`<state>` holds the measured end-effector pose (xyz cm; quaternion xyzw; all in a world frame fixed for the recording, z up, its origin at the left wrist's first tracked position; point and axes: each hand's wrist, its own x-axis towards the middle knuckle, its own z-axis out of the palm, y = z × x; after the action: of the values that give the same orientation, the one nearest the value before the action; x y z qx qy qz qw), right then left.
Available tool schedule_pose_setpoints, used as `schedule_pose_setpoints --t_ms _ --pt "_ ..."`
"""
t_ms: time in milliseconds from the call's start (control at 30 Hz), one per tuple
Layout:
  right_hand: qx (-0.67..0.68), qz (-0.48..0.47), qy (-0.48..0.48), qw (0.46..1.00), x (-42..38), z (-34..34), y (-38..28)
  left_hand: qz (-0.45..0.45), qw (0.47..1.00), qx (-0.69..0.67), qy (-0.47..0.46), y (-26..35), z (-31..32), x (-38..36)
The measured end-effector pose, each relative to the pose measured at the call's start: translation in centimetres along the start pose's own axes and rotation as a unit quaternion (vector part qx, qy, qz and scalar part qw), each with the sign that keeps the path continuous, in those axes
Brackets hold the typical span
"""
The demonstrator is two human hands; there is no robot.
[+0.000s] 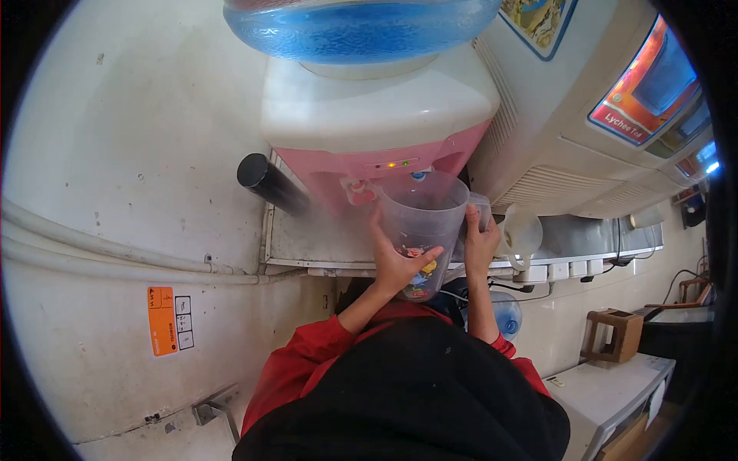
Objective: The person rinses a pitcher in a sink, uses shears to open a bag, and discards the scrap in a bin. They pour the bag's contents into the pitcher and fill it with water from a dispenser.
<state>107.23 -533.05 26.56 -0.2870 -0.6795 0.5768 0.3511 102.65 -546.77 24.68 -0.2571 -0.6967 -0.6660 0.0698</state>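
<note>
Both my hands hold a clear plastic pitcher (419, 230) with a colourful printed picture on its side. My left hand (398, 265) wraps round the pitcher's left side, thumb across the front. On the right, my right hand (480, 244) grips its handle. The pitcher's open rim sits close under the blue tap (418, 176) of a pink and white water dispenser (369, 115). A red tap (359, 192) is just left of the rim. Small lights glow on the dispenser's front panel.
A blue water bottle (361, 31) tops the dispenser. Left of it stands a black cylinder (269, 183) on the metal counter (315, 244). Another clear pitcher (523, 234) is at the right, below a large drink machine (569, 115). Pipes (138, 257) run along the left wall.
</note>
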Motion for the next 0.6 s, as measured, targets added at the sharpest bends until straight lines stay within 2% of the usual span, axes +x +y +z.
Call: schedule_pose_setpoints --t_ms 600 --pt "-0.007 0.016 0.008 1.000 0.2 -0.2 0.9 -0.015 1.000 0.010 0.010 -0.2 0.1 -0.2"
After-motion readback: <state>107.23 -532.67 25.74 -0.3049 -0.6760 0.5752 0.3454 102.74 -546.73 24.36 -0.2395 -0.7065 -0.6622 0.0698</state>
